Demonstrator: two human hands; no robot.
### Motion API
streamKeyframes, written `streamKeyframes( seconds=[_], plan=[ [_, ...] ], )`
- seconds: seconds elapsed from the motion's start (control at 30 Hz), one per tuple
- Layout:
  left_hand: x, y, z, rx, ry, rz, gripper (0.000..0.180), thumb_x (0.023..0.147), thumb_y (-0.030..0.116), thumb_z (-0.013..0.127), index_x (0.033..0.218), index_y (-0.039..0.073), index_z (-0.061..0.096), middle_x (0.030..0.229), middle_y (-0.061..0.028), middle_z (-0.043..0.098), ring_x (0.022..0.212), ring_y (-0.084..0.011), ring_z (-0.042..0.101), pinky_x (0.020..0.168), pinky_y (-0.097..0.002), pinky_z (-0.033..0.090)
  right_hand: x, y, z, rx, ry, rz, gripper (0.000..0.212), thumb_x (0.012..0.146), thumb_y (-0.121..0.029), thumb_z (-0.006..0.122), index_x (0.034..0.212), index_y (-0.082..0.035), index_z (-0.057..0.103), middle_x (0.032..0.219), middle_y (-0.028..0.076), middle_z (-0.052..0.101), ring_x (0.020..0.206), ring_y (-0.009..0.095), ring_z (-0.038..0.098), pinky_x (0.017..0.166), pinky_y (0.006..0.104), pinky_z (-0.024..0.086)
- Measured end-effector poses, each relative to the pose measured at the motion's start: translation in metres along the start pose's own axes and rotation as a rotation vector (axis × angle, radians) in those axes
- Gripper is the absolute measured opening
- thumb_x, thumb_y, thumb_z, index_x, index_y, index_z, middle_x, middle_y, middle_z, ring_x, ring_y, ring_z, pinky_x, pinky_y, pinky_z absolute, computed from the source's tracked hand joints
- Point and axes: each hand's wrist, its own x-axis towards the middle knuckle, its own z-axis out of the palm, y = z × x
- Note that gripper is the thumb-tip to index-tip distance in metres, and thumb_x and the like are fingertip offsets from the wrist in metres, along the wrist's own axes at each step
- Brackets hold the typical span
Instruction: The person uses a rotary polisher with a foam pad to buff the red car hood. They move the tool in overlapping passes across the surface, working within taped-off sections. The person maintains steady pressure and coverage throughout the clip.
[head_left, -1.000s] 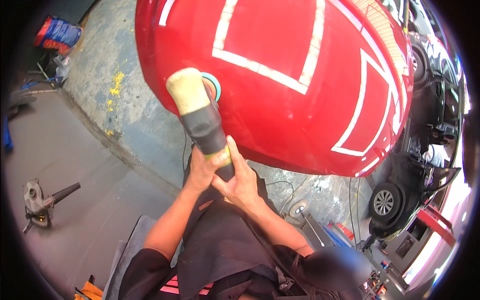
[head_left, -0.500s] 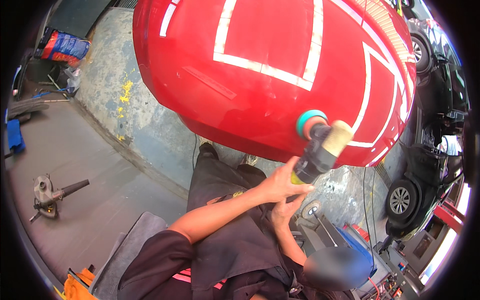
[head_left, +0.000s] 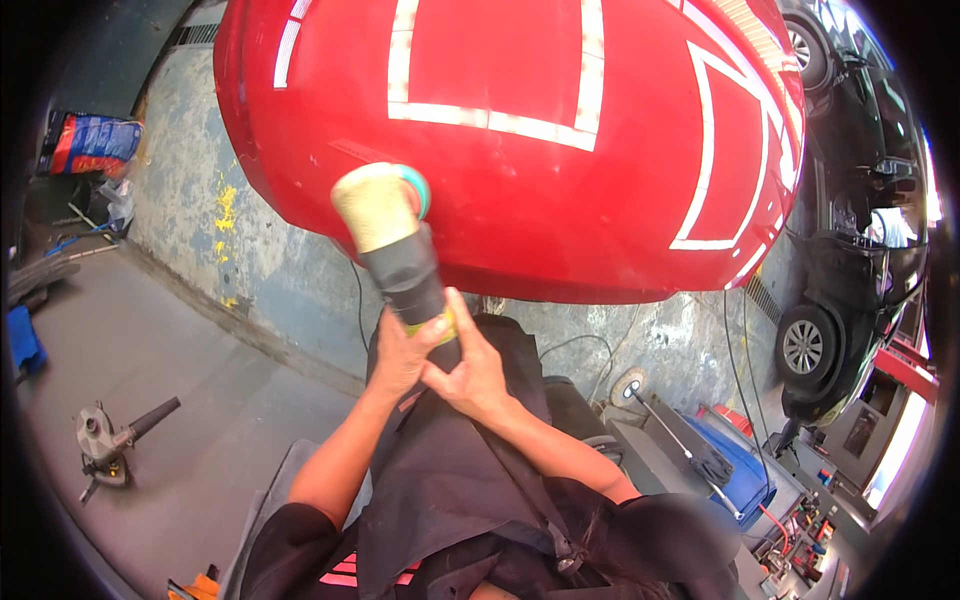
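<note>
A power polisher (head_left: 400,265) with a black body and a pale yellow fuzzy cover over its head is in both my hands. Its teal-edged round pad (head_left: 415,192) is against, or very close to, the lower left part of a glossy red car panel (head_left: 520,215); the head partly hides the pad. My left hand (head_left: 402,352) wraps the left side of the handle. From the right, my right hand (head_left: 474,368) closes round the same handle, thumb up along it. White strip reflections of lights show on the red paint.
A grey and black leaf blower (head_left: 100,445) lies on the grey surface at left. Cables (head_left: 735,370) hang or run by the panel's right. A dark car (head_left: 850,330) stands far right. Tools crowd a cart (head_left: 800,540) at lower right. A blue and red bag (head_left: 95,142) is far left.
The polisher has swept left across the panel's lower part, both hands moving with it. Its head now leans left instead of right. The view has shifted slightly.
</note>
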Motion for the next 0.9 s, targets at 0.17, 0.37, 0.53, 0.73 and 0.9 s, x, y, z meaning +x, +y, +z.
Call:
streamKeyframes(
  seconds=[0.17, 0.37, 0.53, 0.73, 0.9],
  plan=[
    [0.007, -0.028, 0.108, 0.159, -0.311, -0.039, 0.08, 0.085, 0.036, 0.09, 0.143, 0.0, 0.05, 0.132, -0.0128, 0.064, 0.118, -0.0222, 0.064, 0.105, -0.0399, 0.051, -0.052, 0.047, -0.072, 0.092, 0.264, 0.11, 0.115, 0.082, -0.028, 0.089, 0.17, -0.003, 0.019, 0.163, 0.03, 0.043, 0.151, 0.04, 0.046, 0.124, 0.047, 0.038],
    [0.025, -0.012, 0.196, 0.318, -0.583, -0.135, 0.083, 0.08, 0.043, 0.093, 0.138, 0.0, 0.052, 0.121, -0.0157, 0.07, 0.116, -0.0223, 0.066, 0.104, -0.0413, 0.051, -0.069, 0.053, -0.103, 0.208, 0.719, 0.155, 0.101, 0.09, -0.031, 0.087, 0.163, 0.006, 0.027, 0.152, 0.021, 0.047, 0.144, 0.03, 0.045, 0.124, 0.0428, 0.03],
    [0.031, -0.003, 0.14, 0.29, -0.467, 0.019, 0.079, 0.08, 0.04, 0.093, 0.135, 0.0, 0.053, 0.12, -0.0172, 0.07, 0.112, -0.0238, 0.067, 0.1, -0.0416, 0.053, -0.048, 0.039, -0.057, 0.177, 0.623, 0.118, 0.1, 0.089, -0.029, 0.088, 0.162, 0.003, 0.028, 0.151, 0.018, 0.048, 0.142, 0.03, 0.047, 0.122, 0.0418, 0.033],
    [0.031, 0.037, 0.002, 0.057, -0.182, -0.054, 0.058, 0.087, 0.034, 0.088, 0.128, 0.004, 0.061, 0.114, -0.0068, 0.068, 0.103, -0.0144, 0.066, 0.09, -0.0345, 0.056, 0.015, -0.026, 0.013, 0.122, 0.221, 0.08, 0.113, 0.08, -0.026, 0.087, 0.172, -0.015, 0.022, 0.153, 0.024, 0.058, 0.138, 0.041, 0.061, 0.111, 0.046, 0.053],
    [0.013, 0.029, -0.01, -0.017, -0.105, -0.024, 0.05, 0.089, 0.033, 0.086, 0.123, 0.004, 0.064, 0.109, -0.005, 0.068, 0.095, -0.0141, 0.066, 0.086, -0.0339, 0.057, 0.006, -0.031, 0.017, 0.105, 0.086, 0.1, 0.113, 0.078, -0.024, 0.087, 0.171, -0.015, 0.023, 0.156, 0.025, 0.056, 0.138, 0.041, 0.061, 0.111, 0.0462, 0.053]
  ],
)
